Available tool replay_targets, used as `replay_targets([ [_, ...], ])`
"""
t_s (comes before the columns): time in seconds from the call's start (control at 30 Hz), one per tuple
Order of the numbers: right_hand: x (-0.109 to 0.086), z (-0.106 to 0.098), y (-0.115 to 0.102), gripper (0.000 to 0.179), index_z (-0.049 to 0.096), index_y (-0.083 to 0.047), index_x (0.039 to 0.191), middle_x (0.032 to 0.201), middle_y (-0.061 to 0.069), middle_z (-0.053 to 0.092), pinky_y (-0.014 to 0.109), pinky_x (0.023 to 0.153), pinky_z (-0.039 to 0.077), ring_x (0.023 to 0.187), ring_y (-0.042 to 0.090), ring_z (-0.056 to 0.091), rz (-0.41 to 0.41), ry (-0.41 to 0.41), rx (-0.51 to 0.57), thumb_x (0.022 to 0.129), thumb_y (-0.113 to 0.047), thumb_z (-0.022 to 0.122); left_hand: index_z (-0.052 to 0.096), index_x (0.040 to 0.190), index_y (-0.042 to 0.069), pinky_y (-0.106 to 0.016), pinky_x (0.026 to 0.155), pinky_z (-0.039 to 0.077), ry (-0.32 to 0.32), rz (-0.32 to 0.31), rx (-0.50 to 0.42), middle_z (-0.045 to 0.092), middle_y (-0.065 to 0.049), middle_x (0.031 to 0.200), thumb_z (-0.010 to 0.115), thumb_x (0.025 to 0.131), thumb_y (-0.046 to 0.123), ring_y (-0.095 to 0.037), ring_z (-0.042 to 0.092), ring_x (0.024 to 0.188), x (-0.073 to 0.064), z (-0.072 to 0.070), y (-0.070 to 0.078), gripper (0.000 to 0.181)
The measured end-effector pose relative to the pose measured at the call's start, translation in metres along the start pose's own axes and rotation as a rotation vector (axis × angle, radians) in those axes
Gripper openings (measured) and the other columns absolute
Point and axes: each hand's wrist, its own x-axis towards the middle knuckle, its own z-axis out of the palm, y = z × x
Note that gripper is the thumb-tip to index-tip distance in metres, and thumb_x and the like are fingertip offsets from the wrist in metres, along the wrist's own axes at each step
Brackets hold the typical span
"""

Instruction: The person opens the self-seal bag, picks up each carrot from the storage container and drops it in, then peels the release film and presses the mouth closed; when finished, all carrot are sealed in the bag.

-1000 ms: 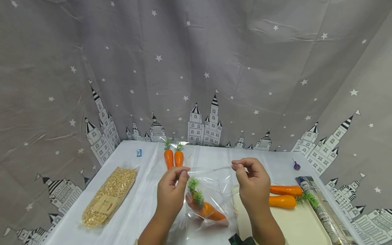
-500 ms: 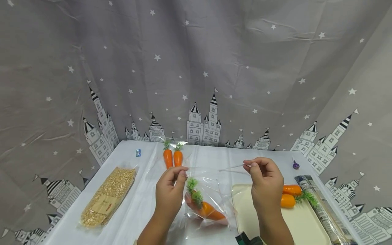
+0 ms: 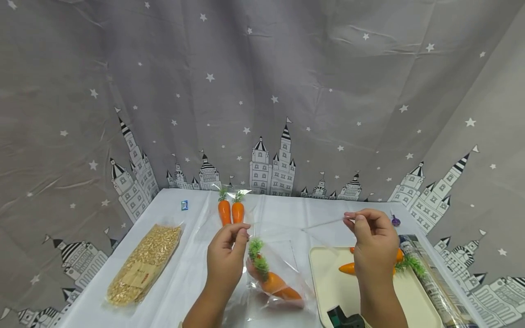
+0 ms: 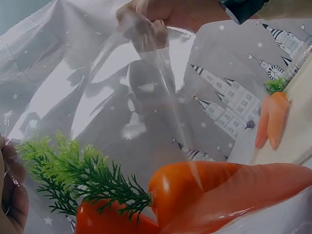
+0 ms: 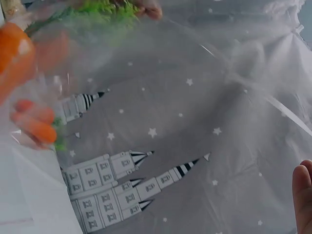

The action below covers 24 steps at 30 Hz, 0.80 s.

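Observation:
A clear plastic bag point(image 3: 287, 260) with carrots point(image 3: 276, 284) with green tops inside it hangs in front of me. My left hand point(image 3: 225, 255) pinches its top left corner between thumb and finger. My right hand point(image 3: 375, 241), further right, holds the end of a thin clear strip point(image 3: 324, 223) that stretches left toward the bag's mouth. The left wrist view shows an orange carrot point(image 4: 219, 190) close up through shiny film, and the right hand point(image 4: 153, 17) above. In the right wrist view the strip point(image 5: 290, 114) runs taut toward fingertips point(image 5: 303, 187) at the edge.
Two bagged carrots point(image 3: 224, 212) lie at the back. On the left is a pack of grain-like flakes point(image 3: 147, 259), with a small blue packet point(image 3: 184, 205) behind. More carrots point(image 3: 347, 269) lie on a cream tray point(image 3: 336, 291), beside a printed plastic pack point(image 3: 430, 278) and a purple item point(image 3: 395, 221).
My right hand has moved steadily right, away from the left hand, drawing the thin strip out from the bag's mouth. The left hand stays almost still on its corner.

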Motion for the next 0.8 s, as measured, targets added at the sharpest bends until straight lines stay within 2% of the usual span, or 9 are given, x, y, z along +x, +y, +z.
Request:
replay_targets([
  [0.17, 0.005, -0.009, -0.004, 0.014, 0.059, 0.012, 0.099, 0.099, 0.015, 0.063, 0.029, 0.087, 0.061, 0.093, 0.021, 0.073, 0.017, 0.039, -0.034, 0.104, 0.0, 0.053, 0.075, 0.104, 0.016, -0.02, 0.077, 0.055, -0.005, -0.017, 0.001, 0.067, 0.006, 0.088, 0.066, 0.103, 0.008, -0.011, 0.063, 0.082, 0.0, -0.001, 0.001, 0.012],
  [0.43, 0.011, -0.025, -0.002, 0.012, 0.061, 0.007, 0.1, 0.097, 0.013, 0.064, 0.027, 0.086, 0.06, 0.092, 0.019, 0.074, 0.043, 0.097, -0.042, 0.104, -0.003, 0.056, 0.075, 0.104, 0.014, -0.021, 0.073, 0.054, 0.001, -0.017, -0.017, 0.067, 0.006, 0.088, 0.065, 0.103, 0.008, -0.012, 0.062, 0.08, 0.001, 0.001, 0.001, 0.011],
  [0.6, 0.014, -0.034, 0.001, 0.012, 0.062, 0.007, 0.101, 0.098, 0.013, 0.062, 0.026, 0.085, 0.06, 0.093, 0.021, 0.073, 0.069, 0.144, -0.038, 0.104, -0.004, 0.058, 0.074, 0.105, 0.013, -0.021, 0.073, 0.054, 0.0, -0.03, -0.014, 0.066, 0.006, 0.088, 0.066, 0.102, 0.008, -0.013, 0.062, 0.08, 0.002, 0.002, 0.0, 0.01],
  [0.8, 0.019, -0.043, 0.002, 0.011, 0.062, 0.008, 0.101, 0.1, 0.014, 0.06, 0.027, 0.084, 0.061, 0.092, 0.021, 0.073, 0.063, 0.177, -0.023, 0.104, -0.003, 0.059, 0.074, 0.104, 0.014, -0.021, 0.072, 0.053, 0.013, -0.026, -0.006, 0.066, 0.006, 0.087, 0.067, 0.102, 0.007, -0.013, 0.062, 0.08, 0.002, 0.003, -0.001, 0.011],
])
